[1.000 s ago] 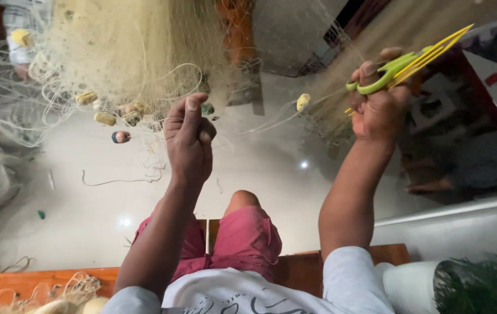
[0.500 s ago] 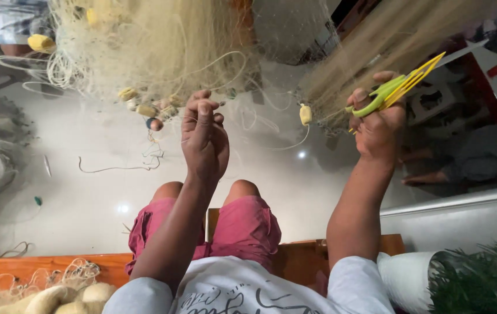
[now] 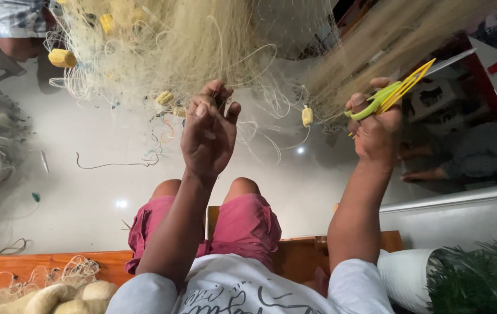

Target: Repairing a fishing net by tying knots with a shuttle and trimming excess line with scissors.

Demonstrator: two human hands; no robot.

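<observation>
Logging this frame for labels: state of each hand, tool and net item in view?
Left hand: raised, fingers pinching net strands.
Right hand: shut on scissors.
Scissors: held, blades closed, pointing up and away.
Net: hanging, bunched and tangled.
Floats: yellow, tied into net.
Loose cord: lying on floor, apart from net.

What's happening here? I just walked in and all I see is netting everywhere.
A seated person in pink shorts is handling a pale fishing net that hangs in front of them. The left hand is raised with its fingertips in the net's strands. The right hand grips a yellow-green netting tool beside another stretch of net. Small yellow floats dot the netting, and loose line lies on the floor.
</observation>
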